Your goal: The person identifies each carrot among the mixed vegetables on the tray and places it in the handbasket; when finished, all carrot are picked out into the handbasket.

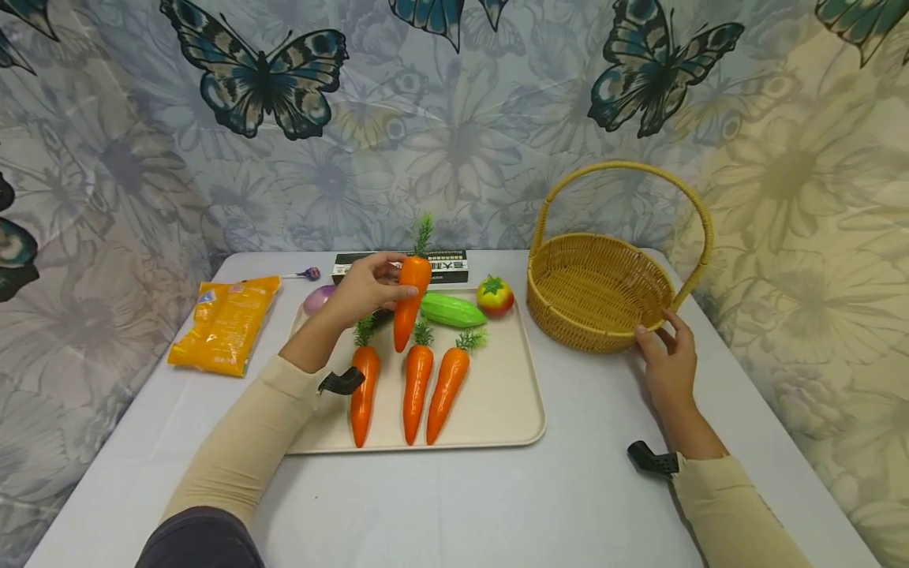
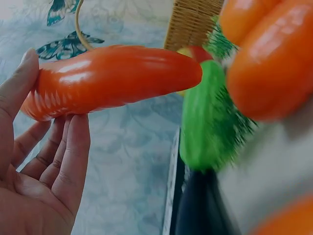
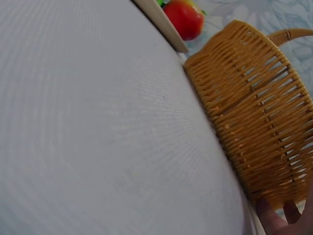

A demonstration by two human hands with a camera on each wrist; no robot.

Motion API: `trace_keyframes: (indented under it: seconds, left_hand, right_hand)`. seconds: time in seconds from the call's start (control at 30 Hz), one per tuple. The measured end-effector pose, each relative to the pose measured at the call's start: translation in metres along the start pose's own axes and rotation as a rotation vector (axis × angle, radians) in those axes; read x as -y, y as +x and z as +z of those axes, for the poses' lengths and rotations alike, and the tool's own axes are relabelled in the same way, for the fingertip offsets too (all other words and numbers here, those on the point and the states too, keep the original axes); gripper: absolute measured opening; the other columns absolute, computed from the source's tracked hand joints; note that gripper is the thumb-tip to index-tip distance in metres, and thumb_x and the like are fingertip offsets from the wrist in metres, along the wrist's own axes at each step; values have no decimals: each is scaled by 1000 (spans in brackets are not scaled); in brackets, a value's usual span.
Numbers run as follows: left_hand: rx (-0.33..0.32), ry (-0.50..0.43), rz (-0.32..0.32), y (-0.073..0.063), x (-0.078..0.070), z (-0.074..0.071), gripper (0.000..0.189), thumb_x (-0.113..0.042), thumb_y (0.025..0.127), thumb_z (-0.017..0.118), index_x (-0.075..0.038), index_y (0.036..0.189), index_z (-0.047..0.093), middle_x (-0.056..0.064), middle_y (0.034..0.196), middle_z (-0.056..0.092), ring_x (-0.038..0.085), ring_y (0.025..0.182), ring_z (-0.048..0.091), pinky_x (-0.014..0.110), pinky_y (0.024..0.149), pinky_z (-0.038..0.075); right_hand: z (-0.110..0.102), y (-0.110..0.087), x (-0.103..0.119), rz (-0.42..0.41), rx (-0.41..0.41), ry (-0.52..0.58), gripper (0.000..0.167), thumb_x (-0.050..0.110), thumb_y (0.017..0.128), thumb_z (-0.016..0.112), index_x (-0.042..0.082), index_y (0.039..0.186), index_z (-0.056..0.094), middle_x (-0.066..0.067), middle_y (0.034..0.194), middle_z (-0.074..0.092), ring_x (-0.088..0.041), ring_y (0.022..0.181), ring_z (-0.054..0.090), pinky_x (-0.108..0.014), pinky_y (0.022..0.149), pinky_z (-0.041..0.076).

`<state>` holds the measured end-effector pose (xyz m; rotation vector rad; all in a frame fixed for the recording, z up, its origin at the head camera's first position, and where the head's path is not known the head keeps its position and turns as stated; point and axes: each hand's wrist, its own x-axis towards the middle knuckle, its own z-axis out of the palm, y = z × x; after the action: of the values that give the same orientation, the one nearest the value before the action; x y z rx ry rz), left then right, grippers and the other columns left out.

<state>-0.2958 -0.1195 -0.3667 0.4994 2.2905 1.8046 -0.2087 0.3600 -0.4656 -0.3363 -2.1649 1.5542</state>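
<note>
My left hand [image 1: 369, 292] pinches an orange toy carrot [image 1: 412, 296] between thumb and fingertips, its green top up and its tip down, over the tray [image 1: 497, 394]. In the left wrist view the same carrot [image 2: 117, 78] reaches out from the fingers. Three more carrots lie side by side on the tray, the middle one [image 1: 417, 394] between two others. My right hand [image 1: 671, 363] holds the near right rim of a yellow wicker basket [image 1: 589, 339] with a tall handle. In the right wrist view its fingertips [image 3: 266, 213] are at the basket's lower side.
A green cucumber-like vegetable [image 1: 453, 310], a red-yellow tomato [image 1: 495, 296], a purple vegetable [image 1: 318, 300] and a dark one [image 2: 200, 200] lie along the tray's back. Behind stands a black box [image 1: 447, 268]. An orange packet [image 1: 230, 323] and a lollipop [image 1: 310, 274] lie left.
</note>
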Motion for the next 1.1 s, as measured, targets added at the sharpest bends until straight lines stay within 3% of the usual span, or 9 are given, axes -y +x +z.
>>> trace_keyframes:
  seconds: [0.3, 0.53, 1.1]
  left_hand:
    - [77, -71, 31, 43, -12, 33, 62, -17, 81, 82, -9, 136, 53, 18, 112, 61, 32, 96, 65, 44, 73, 58]
    - [158, -64, 72, 71, -24, 61, 61, -22, 82, 81, -13, 136, 53, 16, 109, 61, 31, 93, 66, 43, 74, 58]
    - [301, -21, 9, 125, -41, 132, 62, -26, 83, 80, -15, 137, 52, 12, 112, 58, 26, 97, 63, 39, 74, 58]
  right_hand:
    - [0, 1, -1, -1, 3, 50, 64, 28, 96, 64, 15, 151, 34, -3, 154, 23, -23, 134, 35, -14, 90, 46]
    - [1, -2, 0, -11, -12, 52, 63, 27, 96, 64, 15, 150, 35, -2, 153, 25, -23, 134, 35, -16, 92, 46]
    - [-1, 0, -3, -26, 7, 61, 62, 24, 96, 64, 11, 149, 34, -1, 153, 27, -25, 135, 36, -21, 93, 47]
